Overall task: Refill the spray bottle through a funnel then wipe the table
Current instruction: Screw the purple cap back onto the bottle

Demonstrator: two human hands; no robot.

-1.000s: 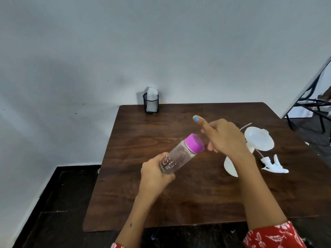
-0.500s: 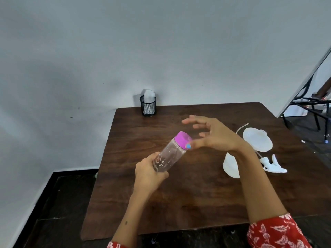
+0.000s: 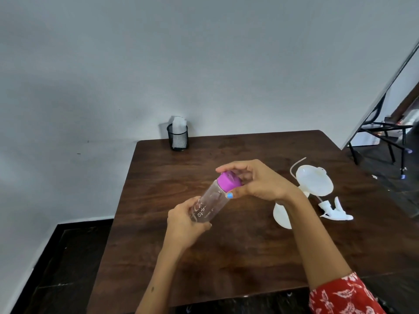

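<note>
My left hand (image 3: 186,220) is wrapped around the lower part of a clear plastic bottle (image 3: 209,206), holding it tilted above the table (image 3: 226,257), neck pointing up and away from me. White printed lettering shows on its side just above my fingers. My right hand (image 3: 256,180) is curled over the purple cap (image 3: 229,181), thumb pressed against its near edge, fingers arched over the top, so both hands are clamped on the same bottle, one at each end. Off to my right on the dark wooden table lies the white funnel (image 3: 315,181), wide mouth facing up. Just in front of it lies the white spray trigger head (image 3: 335,210) with its thin tube, resting flat on the wood. A white rounded shape (image 3: 281,215) sits partly hidden behind my right forearm; I cannot tell what it is. At the far edge by the wall stands a black mesh cup (image 3: 178,138) with something white tucked inside
</note>
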